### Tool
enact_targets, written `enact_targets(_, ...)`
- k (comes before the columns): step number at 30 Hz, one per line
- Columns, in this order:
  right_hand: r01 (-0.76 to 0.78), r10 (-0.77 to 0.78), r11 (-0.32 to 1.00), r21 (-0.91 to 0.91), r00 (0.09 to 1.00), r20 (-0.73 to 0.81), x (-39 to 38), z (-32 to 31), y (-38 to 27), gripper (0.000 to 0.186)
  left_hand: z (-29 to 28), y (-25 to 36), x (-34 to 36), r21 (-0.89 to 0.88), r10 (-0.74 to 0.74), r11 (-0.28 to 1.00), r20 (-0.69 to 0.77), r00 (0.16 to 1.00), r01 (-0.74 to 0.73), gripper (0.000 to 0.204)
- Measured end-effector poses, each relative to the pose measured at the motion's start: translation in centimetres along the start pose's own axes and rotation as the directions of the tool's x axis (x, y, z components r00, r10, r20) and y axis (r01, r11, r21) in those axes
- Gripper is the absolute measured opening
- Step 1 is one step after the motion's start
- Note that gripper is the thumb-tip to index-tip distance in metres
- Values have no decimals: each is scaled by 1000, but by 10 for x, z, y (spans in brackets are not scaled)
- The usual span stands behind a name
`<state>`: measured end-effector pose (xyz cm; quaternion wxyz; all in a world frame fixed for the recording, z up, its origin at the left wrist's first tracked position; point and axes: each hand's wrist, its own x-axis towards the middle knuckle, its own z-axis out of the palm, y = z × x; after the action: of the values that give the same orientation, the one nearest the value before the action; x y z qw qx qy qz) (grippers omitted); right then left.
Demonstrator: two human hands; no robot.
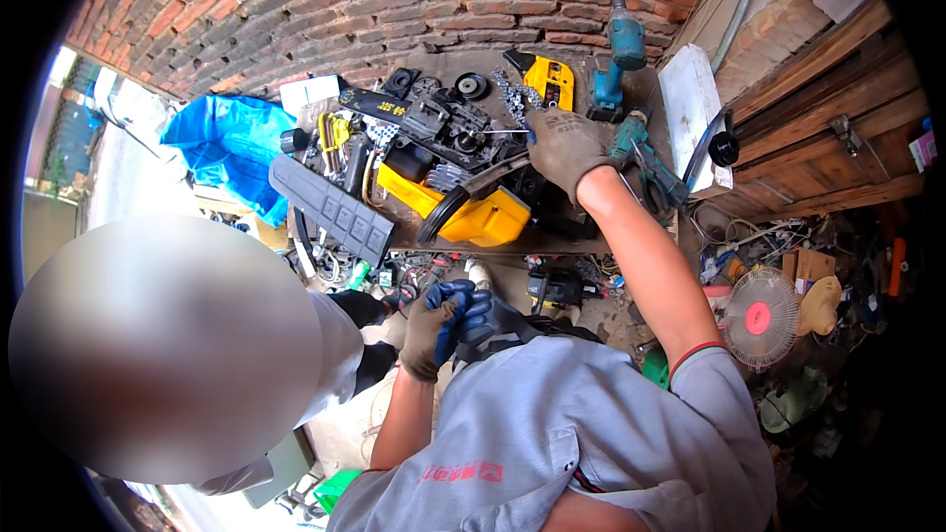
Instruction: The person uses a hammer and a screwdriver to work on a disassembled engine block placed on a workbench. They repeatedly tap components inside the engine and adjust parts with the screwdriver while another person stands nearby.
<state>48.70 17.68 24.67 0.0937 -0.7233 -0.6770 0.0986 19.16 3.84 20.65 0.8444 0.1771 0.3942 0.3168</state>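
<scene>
A rough brick wall (414, 0) rises behind a cluttered bench (645, 94). In the middle of the bench lies the saw (443, 123), a dark mass of exposed parts. Over its right side the gloved right hand (572, 148) reaches in, fingers closed round a thin tool (509, 131) whose shaft points left across the parts. The gloved left hand (443, 325) is below the bench edge, near the person's lap, its fingers curled; whether it pinches anything cannot be told.

Just in front of the saw sits a yellow housing (498, 222), and beside the right hand, toward the wall, a chain (517, 99) lies bunched next to a yellow cover (557, 86). To the left, a long grey guard (335, 217) slants over the front edge. One teal drill (625, 39) stands near the wall; a second (626, 138) lies just right of the right hand.

Farther out, a blue sheet (222, 143) bunches at the left end, and a white board (690, 99) leans at the right, before a wooden door (838, 143). Another person (340, 355) is at the left, and a fan (759, 317) sits among scrap at the lower right
</scene>
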Motion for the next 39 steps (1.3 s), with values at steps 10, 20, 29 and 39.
enact_targets(10, 24, -23, 999, -23, 997, 69, 10, 4, -10, 23, -2, -2, 1, 23, -11, 1000, -103, 995, 14, 26)
enact_targets(20, 83, -46, 949, 304, 991, -126, -42, -36, -7, 27, -2, 33, -9, 408, 350, 864, -68, 934, -294, 24)
enact_targets(29, 423, -414, 901, 99, 905, -95, -125, -87, -25, 32, 60, 72, 13, 876, 594, 36, 369, 715, -482, 21)
enact_targets(39, 421, -421, 907, -20, 905, -61, -134, -91, -27, 34, 76, 72, 18, 877, 594, -74, 422, 685, -476, 22)
